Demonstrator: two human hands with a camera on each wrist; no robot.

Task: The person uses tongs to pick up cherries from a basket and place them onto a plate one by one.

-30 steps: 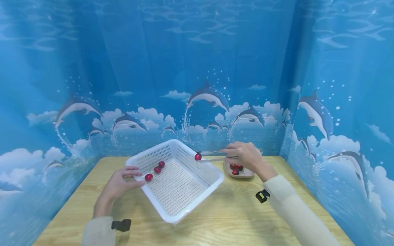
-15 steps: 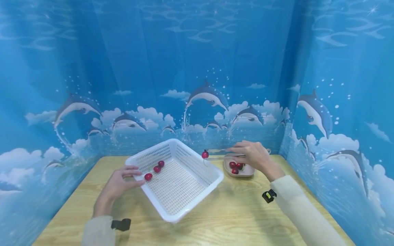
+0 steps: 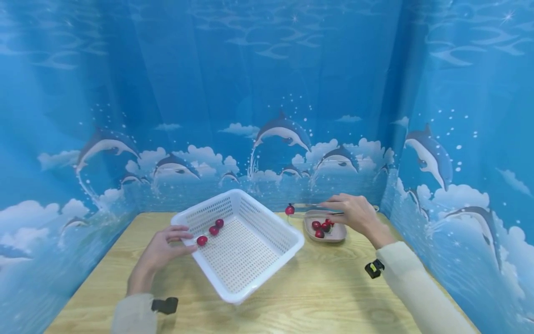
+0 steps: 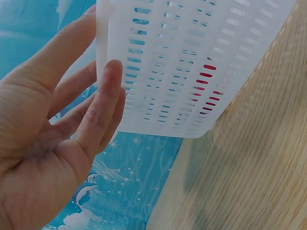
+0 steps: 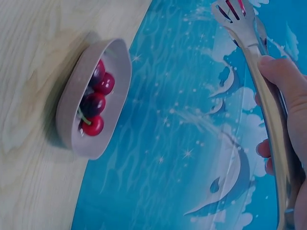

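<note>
Over the pale wood-grained table (image 3: 317, 297), the left hand (image 3: 162, 250) pinched the side of the white plastic basket (image 3: 234, 297), square and slotted all round; held at that one side only, the basket could have tipped under a jolt and rolled its three loose cherries (image 3: 202, 240). Farther off, the right hand's (image 3: 354, 213) fingers were wrapped round metal tongs (image 5: 265, 96) with fork-like slotted ends. Their tips nipped a single cherry (image 3: 289, 210), its stem dangling, in the air between basket and bowl. Glossy, round skin on smooth metal looked slippery: a slack grasp might have dropped it, a hard one bruised it. Just beside sat the shallow, round-cornered, matte pinkish bowl (image 5: 72, 105), glossy dark-red fruit (image 5: 93, 103) clustered inside, before a softly creased dolphin-print curtain (image 3: 208, 93).
</note>
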